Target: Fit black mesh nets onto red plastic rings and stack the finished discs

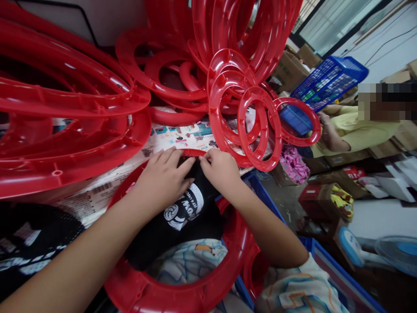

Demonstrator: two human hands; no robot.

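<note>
White print on the black cloth (208, 217) is partly readable: large letters ending in "OW", a smaller line that reads roughly "IT & CATC", and a ball drawing beside them. The rest is hidden in folds or blurred. "LOCK" shows on the printed covering of the surface (187, 135), with a barcode (101, 188) nearer the left forearm. Writing on the red box (309, 198) is too small to read.

The cloth lies across the opening of a red ring (192, 295), its upper end at the ring's far rim. There the left hand (164, 178) and right hand (222, 170) sit close together, fingers closed on the cloth's edge, the print just below them. More red rings (260, 128) are piled beyond, and a person in a yellow top (365, 128) is at the right.
</note>
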